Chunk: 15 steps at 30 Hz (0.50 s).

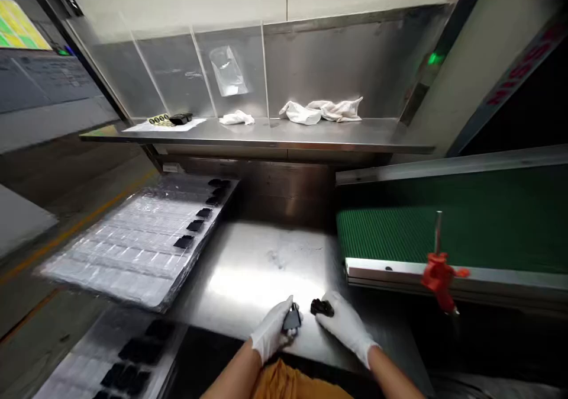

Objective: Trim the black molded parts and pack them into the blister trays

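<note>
My left hand [271, 330], in a white glove, is closed around a dark grey flat-faced part [291, 318] with a black clip-like top. My right hand [348, 327], also gloved in white, grips a small shiny black part [322, 308] between thumb and fingers. Both hands are just above the near edge of the steel table [248, 257], a short gap apart. What exactly the two parts are cannot be made out.
Left of the table lies a clear plastic tray [133, 233] with several black parts along its right side; a lower tray [75, 363] holds more. A green conveyor [444, 221] with a red clamp [438, 277] is at right. White cloths [302, 113] lie on the steel shelf [266, 135].
</note>
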Tool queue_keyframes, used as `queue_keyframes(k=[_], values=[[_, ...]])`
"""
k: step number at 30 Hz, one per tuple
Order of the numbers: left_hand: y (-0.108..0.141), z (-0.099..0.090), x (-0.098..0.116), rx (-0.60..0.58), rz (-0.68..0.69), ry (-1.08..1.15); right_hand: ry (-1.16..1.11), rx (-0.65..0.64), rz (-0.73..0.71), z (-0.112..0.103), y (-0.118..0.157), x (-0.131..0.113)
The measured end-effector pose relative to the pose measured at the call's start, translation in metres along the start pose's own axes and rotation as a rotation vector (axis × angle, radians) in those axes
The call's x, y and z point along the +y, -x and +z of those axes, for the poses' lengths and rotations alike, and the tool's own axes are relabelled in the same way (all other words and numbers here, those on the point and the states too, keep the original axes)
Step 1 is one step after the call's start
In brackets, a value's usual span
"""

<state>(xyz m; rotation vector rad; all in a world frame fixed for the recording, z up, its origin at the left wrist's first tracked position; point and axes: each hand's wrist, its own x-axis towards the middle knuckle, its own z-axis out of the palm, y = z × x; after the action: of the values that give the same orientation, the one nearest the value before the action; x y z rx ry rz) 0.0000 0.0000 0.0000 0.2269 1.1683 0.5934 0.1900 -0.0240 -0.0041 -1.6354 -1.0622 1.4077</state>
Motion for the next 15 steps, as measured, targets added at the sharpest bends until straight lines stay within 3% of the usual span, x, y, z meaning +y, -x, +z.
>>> queue_keyframes(k=[6, 11, 15], values=[[0.028, 0.007, 0.015, -0.172, -0.062, 0.035, -0.121, -0.118, 0.047, 0.006, 0.019, -0.013], [0.078, 0.025, 0.031, -0.345, -0.062, -0.039, -0.443, -0.373, 0.041, 0.007, 0.069, -0.055], [0.110, 0.034, 0.041, -0.462, -0.046, -0.112, -0.597, -0.416, -0.008, 0.005, 0.095, -0.082]])
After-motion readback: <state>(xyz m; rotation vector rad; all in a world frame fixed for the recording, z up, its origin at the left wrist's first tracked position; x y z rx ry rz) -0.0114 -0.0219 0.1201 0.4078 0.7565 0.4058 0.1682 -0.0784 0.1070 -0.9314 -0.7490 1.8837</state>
